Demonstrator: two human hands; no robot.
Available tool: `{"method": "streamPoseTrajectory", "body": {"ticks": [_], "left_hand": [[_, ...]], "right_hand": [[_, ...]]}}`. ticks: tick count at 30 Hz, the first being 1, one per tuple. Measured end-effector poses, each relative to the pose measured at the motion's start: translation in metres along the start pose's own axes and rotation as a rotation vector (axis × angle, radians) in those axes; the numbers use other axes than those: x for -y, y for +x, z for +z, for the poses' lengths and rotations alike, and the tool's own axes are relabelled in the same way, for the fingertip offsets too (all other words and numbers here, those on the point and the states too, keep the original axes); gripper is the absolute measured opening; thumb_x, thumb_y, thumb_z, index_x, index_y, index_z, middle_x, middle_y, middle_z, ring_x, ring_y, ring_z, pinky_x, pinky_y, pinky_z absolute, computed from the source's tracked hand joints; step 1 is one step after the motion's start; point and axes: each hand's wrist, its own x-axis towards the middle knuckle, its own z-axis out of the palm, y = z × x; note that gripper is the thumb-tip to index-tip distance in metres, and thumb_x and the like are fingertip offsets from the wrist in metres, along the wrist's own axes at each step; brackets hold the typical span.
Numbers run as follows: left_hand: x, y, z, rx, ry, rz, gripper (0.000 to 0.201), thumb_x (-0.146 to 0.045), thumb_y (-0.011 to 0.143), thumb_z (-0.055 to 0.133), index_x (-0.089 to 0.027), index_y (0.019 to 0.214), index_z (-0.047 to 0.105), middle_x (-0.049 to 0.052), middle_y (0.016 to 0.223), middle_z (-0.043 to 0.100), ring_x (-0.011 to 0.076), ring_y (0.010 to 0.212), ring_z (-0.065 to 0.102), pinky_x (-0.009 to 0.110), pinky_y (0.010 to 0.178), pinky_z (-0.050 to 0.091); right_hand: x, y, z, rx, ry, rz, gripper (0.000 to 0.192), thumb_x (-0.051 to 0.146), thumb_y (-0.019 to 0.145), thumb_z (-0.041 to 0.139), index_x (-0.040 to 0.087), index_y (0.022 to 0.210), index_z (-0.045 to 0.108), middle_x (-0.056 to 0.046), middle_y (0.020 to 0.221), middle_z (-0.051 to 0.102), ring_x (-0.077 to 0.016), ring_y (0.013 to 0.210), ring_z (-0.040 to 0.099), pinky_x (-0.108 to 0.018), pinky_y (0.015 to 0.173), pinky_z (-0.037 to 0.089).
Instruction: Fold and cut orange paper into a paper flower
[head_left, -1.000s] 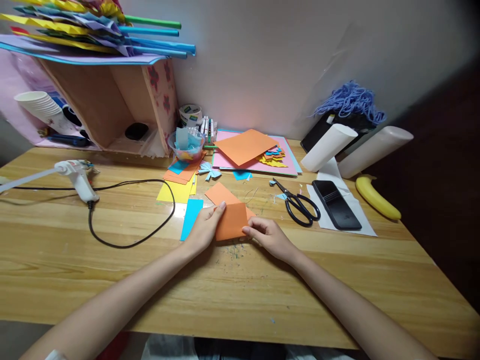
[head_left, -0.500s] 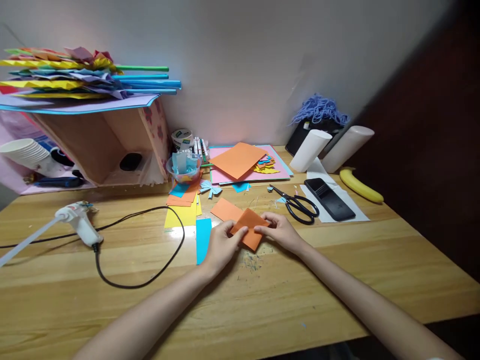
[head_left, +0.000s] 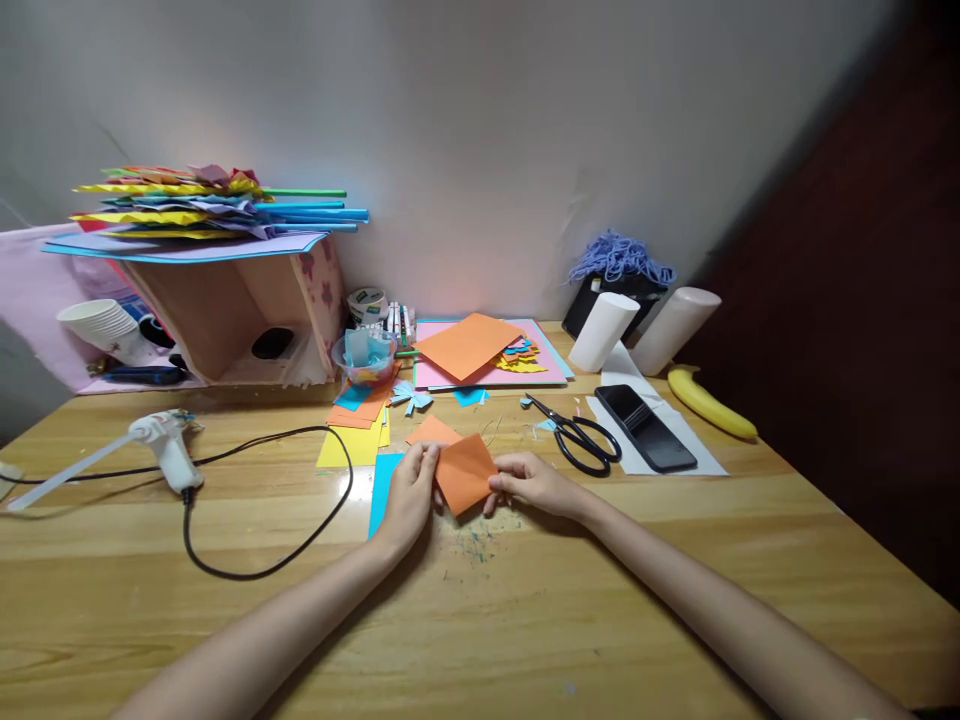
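Fingers of the left hand [head_left: 409,492] and right hand [head_left: 531,484] pinch opposite corners of the orange paper square [head_left: 466,473], held just above the table [head_left: 525,620] near its middle. Blue paper [head_left: 381,478] lies beside the left hand. Scissors [head_left: 577,440] lie near the right hand.

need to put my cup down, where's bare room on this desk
Bare wood lies along the near edge of the table, below both forearms, and right of the phone and banana. Crowded: between the glue gun cord, paper squares and scissors.
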Motion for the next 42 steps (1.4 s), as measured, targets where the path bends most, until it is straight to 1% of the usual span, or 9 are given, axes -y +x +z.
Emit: {"method": "streamPoseTrajectory", "body": {"ticks": [4, 7, 12, 16, 20, 26, 29, 34, 42], "left_hand": [[-0.001, 0.001, 0.005, 0.12, -0.126, -0.022, 0.039, -0.044, 0.08, 0.055, -0.016, 0.105, 0.045, 0.0, 0.073, 0.061, 0.012, 0.058, 0.059, 0.024, 0.057, 0.049], [-0.002, 0.0, 0.008, 0.186, -0.146, -0.032, 0.037, -0.043, 0.079, 0.057, -0.014, 0.1, 0.049, 0.005, 0.084, 0.065, 0.014, 0.063, 0.062, 0.028, 0.062, 0.052], [-0.001, -0.002, 0.009, 0.202, -0.133, -0.089, 0.036, -0.045, 0.081, 0.052, -0.013, 0.096, 0.049, 0.002, 0.067, 0.064, 0.0152, 0.054, 0.061, 0.03, 0.056, 0.053], [-0.001, -0.004, 0.007, 0.225, -0.121, -0.108, 0.036, -0.046, 0.082, 0.051, -0.012, 0.096, 0.051, 0.002, 0.069, 0.064, 0.0137, 0.053, 0.059, 0.028, 0.053, 0.051], [-0.001, -0.004, 0.004, 0.222, -0.031, -0.057, 0.035, -0.042, 0.079, 0.058, -0.01, 0.095, 0.057, 0.008, 0.09, 0.066, 0.0184, 0.078, 0.062, 0.03, 0.07, 0.051], [0.003, 0.0, 0.0, 0.102, -0.016, -0.042, 0.038, -0.041, 0.078, 0.058, -0.011, 0.101, 0.057, 0.01, 0.103, 0.065, 0.0224, 0.094, 0.06, 0.031, 0.08, 0.048], [0.001, 0.001, -0.002, 0.054, 0.04, -0.079, 0.037, -0.04, 0.074, 0.062, -0.01, 0.095, 0.059, 0.01, 0.099, 0.066, 0.0229, 0.092, 0.061, 0.029, 0.077, 0.048], [-0.005, 0.001, 0.0, 0.055, -0.037, -0.145, 0.039, -0.04, 0.073, 0.063, -0.01, 0.096, 0.057, 0.009, 0.096, 0.065, 0.0191, 0.079, 0.063, 0.025, 0.06, 0.052], [-0.006, -0.002, 0.003, 0.031, -0.05, -0.116, 0.038, -0.042, 0.071, 0.065, -0.012, 0.093, 0.06, 0.006, 0.087, 0.065, 0.0151, 0.068, 0.062, 0.023, 0.053, 0.052]], "right_hand": [[-0.008, 0.011, -0.004, -0.154, 0.036, -0.041, 0.033, 0.045, 0.083, 0.051, 0.013, 0.077, 0.054, -0.008, 0.066, 0.07, -0.0067, 0.041, 0.045, -0.018, 0.04, 0.031], [-0.009, 0.013, -0.003, -0.098, 0.05, -0.033, 0.034, 0.045, 0.085, 0.047, 0.013, 0.077, 0.054, -0.008, 0.062, 0.07, -0.0069, 0.04, 0.045, -0.018, 0.041, 0.031], [-0.004, 0.007, 0.002, -0.073, -0.057, 0.021, 0.034, 0.045, 0.084, 0.05, 0.013, 0.079, 0.059, -0.004, 0.057, 0.066, -0.0104, 0.048, 0.057, -0.019, 0.046, 0.035], [-0.005, 0.002, 0.004, -0.09, -0.1, 0.088, 0.039, 0.048, 0.08, 0.055, 0.013, 0.063, 0.057, 0.002, 0.045, 0.056, -0.0092, 0.039, 0.052, -0.02, 0.044, 0.036], [-0.005, -0.001, 0.005, -0.006, -0.097, 0.103, 0.046, 0.052, 0.084, 0.047, 0.013, 0.06, 0.055, 0.0, 0.045, 0.057, -0.0099, 0.04, 0.054, -0.021, 0.047, 0.039], [-0.003, 0.0, 0.006, -0.18, 0.034, -0.057, 0.025, 0.041, 0.083, 0.055, 0.017, 0.088, 0.056, -0.001, 0.07, 0.062, -0.0087, 0.056, 0.054, -0.021, 0.055, 0.044], [-0.005, 0.001, 0.006, -0.274, 0.098, -0.122, 0.032, 0.033, 0.078, 0.062, 0.024, 0.106, 0.05, 0.0, 0.086, 0.06, -0.009, 0.062, 0.057, -0.023, 0.056, 0.049], [-0.004, -0.002, 0.008, -0.28, -0.132, -0.208, 0.014, 0.023, 0.076, 0.063, 0.022, 0.091, 0.063, -0.003, 0.094, 0.062, -0.0141, 0.083, 0.061, -0.029, 0.073, 0.052], [0.0, -0.007, 0.013, -0.322, -0.348, -0.375, 0.009, 0.017, 0.071, 0.07, 0.022, 0.079, 0.07, -0.003, 0.078, 0.068, -0.0154, 0.076, 0.062, -0.028, 0.069, 0.051]]}}
